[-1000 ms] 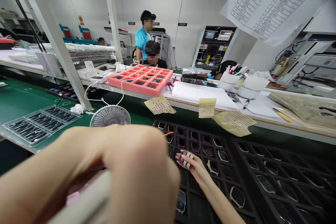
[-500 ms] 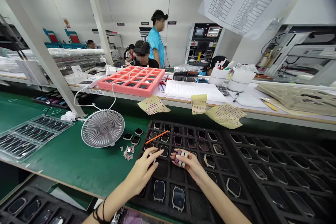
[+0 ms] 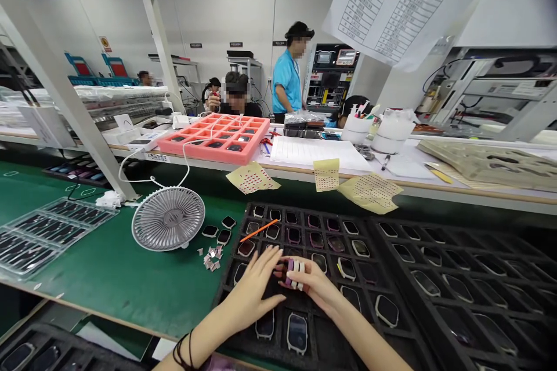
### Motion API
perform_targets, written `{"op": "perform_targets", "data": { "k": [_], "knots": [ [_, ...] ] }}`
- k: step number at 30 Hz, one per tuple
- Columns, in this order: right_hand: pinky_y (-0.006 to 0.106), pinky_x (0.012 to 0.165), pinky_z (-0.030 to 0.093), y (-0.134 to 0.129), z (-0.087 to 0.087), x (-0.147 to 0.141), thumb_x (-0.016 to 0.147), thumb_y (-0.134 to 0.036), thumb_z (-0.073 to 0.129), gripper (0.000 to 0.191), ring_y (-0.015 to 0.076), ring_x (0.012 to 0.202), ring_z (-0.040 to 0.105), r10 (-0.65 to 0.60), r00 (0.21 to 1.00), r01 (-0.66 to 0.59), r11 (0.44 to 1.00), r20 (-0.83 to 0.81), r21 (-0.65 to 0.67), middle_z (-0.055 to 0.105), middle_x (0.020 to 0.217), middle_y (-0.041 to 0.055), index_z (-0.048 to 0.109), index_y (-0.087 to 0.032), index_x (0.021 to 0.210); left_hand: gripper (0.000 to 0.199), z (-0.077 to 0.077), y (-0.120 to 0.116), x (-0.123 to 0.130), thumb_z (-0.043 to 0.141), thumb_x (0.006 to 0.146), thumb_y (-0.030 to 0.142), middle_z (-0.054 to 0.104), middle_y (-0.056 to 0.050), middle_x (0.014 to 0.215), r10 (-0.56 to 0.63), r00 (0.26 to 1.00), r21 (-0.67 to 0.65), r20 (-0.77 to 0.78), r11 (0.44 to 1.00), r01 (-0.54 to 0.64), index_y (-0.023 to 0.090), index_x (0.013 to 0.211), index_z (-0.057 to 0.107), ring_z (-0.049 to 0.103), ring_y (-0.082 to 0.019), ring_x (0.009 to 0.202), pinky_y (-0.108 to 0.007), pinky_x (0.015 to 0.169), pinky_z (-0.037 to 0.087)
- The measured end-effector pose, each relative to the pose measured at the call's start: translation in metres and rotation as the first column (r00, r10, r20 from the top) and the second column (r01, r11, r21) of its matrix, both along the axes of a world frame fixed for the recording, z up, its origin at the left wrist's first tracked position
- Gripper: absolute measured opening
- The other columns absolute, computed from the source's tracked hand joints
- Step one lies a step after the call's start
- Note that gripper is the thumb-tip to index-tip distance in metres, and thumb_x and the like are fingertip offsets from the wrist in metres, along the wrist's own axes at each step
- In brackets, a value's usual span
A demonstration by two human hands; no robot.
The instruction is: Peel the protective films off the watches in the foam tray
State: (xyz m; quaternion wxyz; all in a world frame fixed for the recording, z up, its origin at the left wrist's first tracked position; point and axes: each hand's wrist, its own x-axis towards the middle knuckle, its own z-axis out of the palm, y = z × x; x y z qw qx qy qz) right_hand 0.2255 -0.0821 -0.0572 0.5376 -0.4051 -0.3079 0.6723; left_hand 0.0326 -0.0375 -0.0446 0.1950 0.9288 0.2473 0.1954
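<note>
A black foam tray (image 3: 230, 295) of rounded-rectangular watch casings (image 3: 297, 333) fills the near right of the green workbench (image 3: 108, 284), with a desk fan (image 3: 167, 218) to its left. Over the tray, the right hand (image 3: 315, 290) pinches a small purple-and-white banded piece (image 3: 295, 273) with curled fingers; the left hand (image 3: 250, 287), open and palm down, lies just beside it.
</note>
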Motion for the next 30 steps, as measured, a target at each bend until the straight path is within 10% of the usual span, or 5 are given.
{"op": "perform_targets", "data": {
  "k": [6,13,20,30],
  "knots": [
    [0.034,0.070,0.055,-0.019,0.002,-0.007,0.063,-0.040,0.081,0.049,0.0242,0.086,0.070,0.004,1.000,-0.004,1.000,0.023,0.018,0.073,0.089,0.0073,0.066,-0.020,0.104,0.061,0.016,0.010,0.024,0.072,0.072,0.023,0.062,-0.005,0.126,-0.198,0.964,-0.158,0.176,0.961,0.226,0.024,0.129,0.049,0.055,-0.022,0.119,-0.046,0.114,0.028],
    [0.037,0.057,0.054,-0.037,-0.014,0.013,0.073,-0.059,0.060,0.062,0.0202,0.058,0.066,-0.274,0.929,0.275,0.961,0.248,0.032,0.067,0.076,0.0022,0.053,-0.022,0.123,0.056,0.002,0.015,0.036,0.077,0.065,0.025,0.069,-0.006,0.110,-0.135,0.989,-0.117,0.058,0.983,0.141,0.022,0.118,0.058,0.063,-0.024,0.103,-0.046,0.107,0.036],
    [0.039,0.091,0.045,-0.045,-0.021,0.027,0.086,-0.044,0.042,0.042,0.0250,0.098,0.061,-0.378,0.476,0.256,0.923,0.794,0.287,0.062,0.097,0.0082,0.064,-0.019,0.110,0.068,0.000,0.017,0.038,0.082,0.065,0.032,0.068,-0.007,0.111,-0.137,0.987,0.020,-0.080,0.990,0.139,0.020,0.126,0.052,0.062,-0.023,0.104,-0.046,0.105,0.037],
    [0.051,0.095,0.045,-0.056,-0.041,0.016,0.091,-0.039,0.040,0.047,0.0301,0.115,0.054,-0.350,0.055,0.080,0.935,0.935,0.346,0.059,0.120,0.0115,0.047,-0.027,0.136,0.047,-0.008,0.023,-0.018,0.049,0.093,0.040,0.042,-0.005,0.146,-0.162,0.952,0.134,-0.258,0.970,0.201,0.035,0.139,0.040,0.035,-0.027,0.136,-0.054,0.110,0.028]
  ]
}}
